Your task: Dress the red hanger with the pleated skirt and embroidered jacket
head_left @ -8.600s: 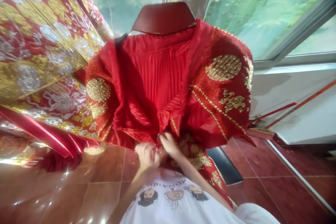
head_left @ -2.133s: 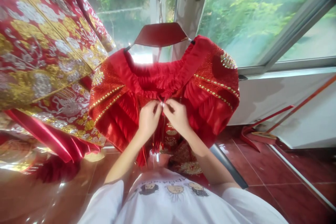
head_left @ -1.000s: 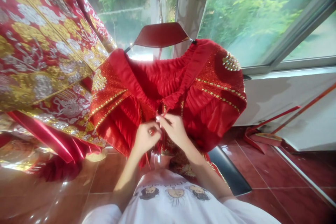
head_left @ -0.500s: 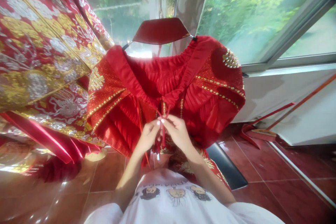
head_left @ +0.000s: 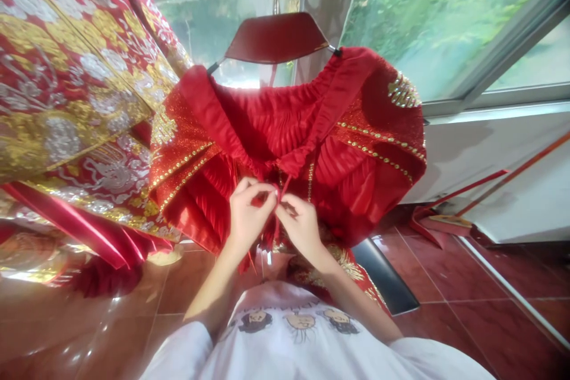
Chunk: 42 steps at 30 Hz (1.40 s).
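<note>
A red pleated garment (head_left: 285, 124) with gold beaded trim hangs from a dark red hanger (head_left: 276, 37) before the window. Thin red ties (head_left: 282, 190) dangle at its front opening. My left hand (head_left: 247, 214) and my right hand (head_left: 300, 225) meet at those ties, both with fingers pinched closed on the cords, fingertips almost touching.
A large red and gold embroidered robe (head_left: 66, 101) hangs at the left and drapes to the red tiled floor (head_left: 445, 297). A white low wall (head_left: 490, 160) under the window lies to the right, with red poles (head_left: 467, 190) leaning on it. A dark flat object (head_left: 383, 279) lies on the floor.
Over the earlier frames my hands rose from the garment's lower hem to the ties at its front. In the last half second they stay pinched on the cords, shifting only slightly.
</note>
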Tool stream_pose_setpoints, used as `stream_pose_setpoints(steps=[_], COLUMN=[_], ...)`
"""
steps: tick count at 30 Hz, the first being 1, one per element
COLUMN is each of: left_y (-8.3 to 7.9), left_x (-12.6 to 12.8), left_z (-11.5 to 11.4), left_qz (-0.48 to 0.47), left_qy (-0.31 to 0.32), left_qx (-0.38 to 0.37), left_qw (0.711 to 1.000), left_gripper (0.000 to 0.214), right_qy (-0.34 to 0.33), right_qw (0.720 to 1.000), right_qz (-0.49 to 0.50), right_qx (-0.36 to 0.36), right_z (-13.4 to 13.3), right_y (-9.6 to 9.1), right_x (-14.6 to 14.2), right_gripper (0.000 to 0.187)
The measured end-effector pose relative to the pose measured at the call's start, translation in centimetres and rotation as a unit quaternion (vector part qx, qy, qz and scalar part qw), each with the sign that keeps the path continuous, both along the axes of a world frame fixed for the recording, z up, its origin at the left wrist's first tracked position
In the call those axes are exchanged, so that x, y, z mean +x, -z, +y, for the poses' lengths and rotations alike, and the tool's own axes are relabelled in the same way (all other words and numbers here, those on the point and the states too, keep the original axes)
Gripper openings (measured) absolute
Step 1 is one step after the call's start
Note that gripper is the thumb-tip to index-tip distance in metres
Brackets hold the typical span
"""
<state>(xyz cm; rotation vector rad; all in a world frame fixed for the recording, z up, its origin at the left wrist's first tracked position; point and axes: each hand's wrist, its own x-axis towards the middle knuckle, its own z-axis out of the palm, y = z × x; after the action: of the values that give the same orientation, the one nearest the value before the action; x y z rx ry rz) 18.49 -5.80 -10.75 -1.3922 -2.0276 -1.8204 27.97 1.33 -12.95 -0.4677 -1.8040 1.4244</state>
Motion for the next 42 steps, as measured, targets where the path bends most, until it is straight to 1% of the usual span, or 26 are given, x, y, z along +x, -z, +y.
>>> stream_pose_setpoints(steps=[1,3,4,5,6,8,9,10,11,12,15,17,18,20,22,25,27,29,31,32,34,35,37,38,40,42], left_y=[0.2,0.6,0.8,0.9,0.9,0.9,0.9,0.8,0.8,0.9,1.1,1.3,1.4,1.5,1.6,1.8,1.7,1.5,1.3,1.2,1.1,1.2,1.5,1.8,2.3,2.8], left_x=[0.1,0.3,0.4,0.4,0.5,0.5,0.5,0.5,0.6,0.6,0.6,0.6,0.5,0.4,0.4,0.4,0.3,0.0,-0.6,-1.0,-1.7,-2.1,-2.5,-2.6,-2.6,-2.4], left_z=[0.4,1.2,1.5,1.8,2.0,2.4,2.5,2.5,2.6,2.6,2.4,2.1,1.9,1.6,1.4,1.3,1.3,1.2,0.8,0.5,-0.2,-0.5,-0.9,-1.0,-0.9,-0.7], left_qz=[0.007,-0.005,-0.027,-0.059,-0.099,-0.182,-0.21,-0.225,-0.226,-0.216,-0.151,-0.111,-0.096,-0.08,-0.077,-0.089,-0.113,-0.152,-0.182,-0.189,-0.194,-0.193,-0.191,-0.189,-0.183,-0.175], left_qy=[-0.023,-0.071,-0.087,-0.087,-0.064,0.027,0.066,0.089,0.093,0.079,0.006,-0.028,-0.037,-0.047,-0.055,-0.053,-0.031,0.03,0.119,0.167,0.255,0.283,0.307,0.303,0.278,0.241], left_qx=[0.016,0.058,0.078,0.094,0.1,0.091,0.084,0.079,0.077,0.074,0.045,0.018,0.009,0.001,-0.008,-0.013,0.006,0.025,0.018,0.005,-0.018,-0.025,-0.033,-0.031,-0.018,0.014], left_qw=[1.0,0.996,0.993,0.99,0.988,0.979,0.972,0.967,0.967,0.97,0.987,0.993,0.995,0.996,0.995,0.994,0.993,0.988,0.976,0.968,0.947,0.939,0.932,0.933,0.943,0.955], left_gripper=[0.005,0.017,0.022,0.025,0.025,0.023,0.023,0.023,0.024,0.026,0.029,0.028,0.026,0.024,0.022,0.019,0.018,0.013,0.004,0.003,0.013,0.018,0.022,0.021,0.016,0.013], right_qy=[0.001,-0.001,-0.003,-0.005,-0.007,-0.008,-0.009,-0.011,-0.016,-0.025,-0.058,-0.069,-0.07,-0.064,-0.049,-0.022,-0.012,-0.02,-0.049,-0.067,-0.106,-0.122,-0.145,-0.154,-0.167,-0.163], right_qw=[1.0,1.0,1.0,1.0,1.0,1.0,1.0,1.0,1.0,0.999,0.987,0.978,0.977,0.98,0.987,0.995,0.995,0.991,0.978,0.967,0.94,0.928,0.91,0.905,0.904,0.912], right_qz=[-0.002,-0.002,-0.002,-0.003,-0.004,-0.005,-0.003,0.0,0.002,0.004,0.016,0.033,0.042,0.054,0.058,0.051,0.05,0.047,0.042,0.042,0.042,0.039,0.03,0.023,0.012,0.006], right_qx=[0.007,0.015,0.017,0.017,0.016,0.015,0.012,0.002,-0.016,-0.044,-0.152,-0.194,-0.198,-0.179,-0.138,-0.087,-0.084,-0.123,-0.197,-0.241,-0.321,-0.35,-0.387,-0.395,-0.394,-0.376], right_z=[0.0,0.1,0.1,0.2,0.2,0.3,0.3,0.2,0.1,0.0,-0.6,-0.9,-1.0,-1.1,-1.0,-0.8,-0.7,-0.5,-0.3,-0.2,0.1,0.3,0.6,0.7,0.9,1.0], right_y=[-0.1,-0.1,-0.1,-0.1,-0.1,0.0,0.1,0.2,0.2,0.4,0.6,0.7,0.7,0.5,0.4,0.2,0.2,0.2,0.1,0.1,0.0,0.0,-0.1,-0.2,-0.2,-0.2], right_x=[0.1,0.2,0.2,0.3,0.4,0.5,0.5,0.4,0.3,0.2,-0.4,-0.8,-0.9,-1.1,-1.2,-1.1,-1.2,-1.2,-1.2,-1.3,-1.3,-1.3,-1.1,-1.0,-0.9,-0.7], right_gripper=[0.018,0.018,0.017,0.017,0.017,0.018,0.018,0.019,0.02,0.021,0.024,0.026,0.027,0.029,0.029,0.024,0.021,0.024,0.029,0.031,0.034,0.035,0.037,0.039,0.042,0.044])
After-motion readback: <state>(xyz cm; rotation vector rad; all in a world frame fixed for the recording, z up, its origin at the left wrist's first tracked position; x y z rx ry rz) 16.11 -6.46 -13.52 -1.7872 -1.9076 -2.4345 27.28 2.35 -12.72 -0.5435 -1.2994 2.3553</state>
